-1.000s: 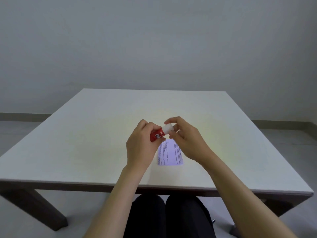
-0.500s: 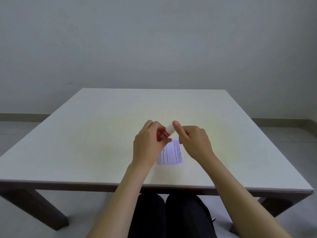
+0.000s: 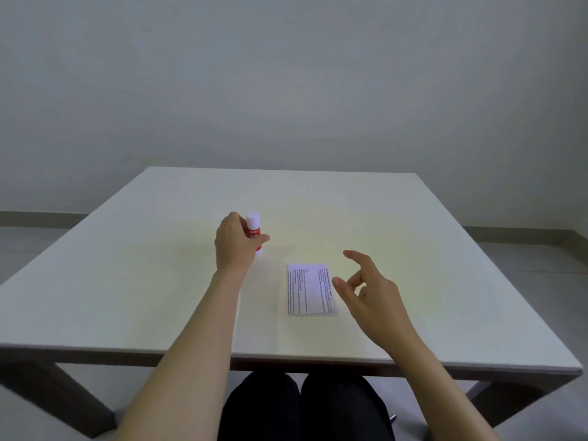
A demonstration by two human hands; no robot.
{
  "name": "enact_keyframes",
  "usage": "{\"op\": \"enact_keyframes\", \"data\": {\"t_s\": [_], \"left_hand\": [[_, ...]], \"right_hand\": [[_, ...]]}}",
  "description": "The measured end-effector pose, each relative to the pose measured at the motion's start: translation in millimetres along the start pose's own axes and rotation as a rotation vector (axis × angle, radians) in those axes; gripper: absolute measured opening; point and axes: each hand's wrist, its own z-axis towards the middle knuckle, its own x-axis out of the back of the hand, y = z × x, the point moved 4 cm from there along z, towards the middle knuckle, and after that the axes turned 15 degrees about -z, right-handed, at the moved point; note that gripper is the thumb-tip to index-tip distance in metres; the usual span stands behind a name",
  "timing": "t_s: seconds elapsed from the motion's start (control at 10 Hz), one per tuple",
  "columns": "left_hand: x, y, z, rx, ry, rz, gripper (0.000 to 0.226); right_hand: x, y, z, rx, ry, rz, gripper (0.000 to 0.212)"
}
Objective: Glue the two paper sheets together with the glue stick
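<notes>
A red glue stick (image 3: 253,230) with a white cap stands upright on the white table (image 3: 127,281), left of centre. My left hand (image 3: 235,245) is wrapped around its red body, thumb in front. The printed paper sheets (image 3: 310,289) lie flat as one small stack near the table's middle, to the right of the glue stick. My right hand (image 3: 370,297) hovers just right of the paper with fingers spread and nothing in it, its thumb tip over the stack's right edge.
The table's near edge (image 3: 286,356) runs just above my dark-clad knees (image 3: 305,405). A plain grey wall stands behind the table's far edge.
Both hands held the glue stick together above the paper. Now my left hand has carried it left and stood it on the table, and my right hand has let go and moved right.
</notes>
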Motion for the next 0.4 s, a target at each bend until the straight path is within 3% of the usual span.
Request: {"op": "enact_keyframes", "data": {"t_s": [0.3, 0.4], "left_hand": [[-5, -15, -9, 0.051, -0.027, 0.008, 0.04], [-4, -21, -18, 0.112, -0.065, -0.021, 0.09]], "right_hand": [[-5, -3, 3, 0.04, -0.042, -0.113, 0.053], [-6, -3, 8, 0.046, -0.003, -0.309, 0.053]]}}
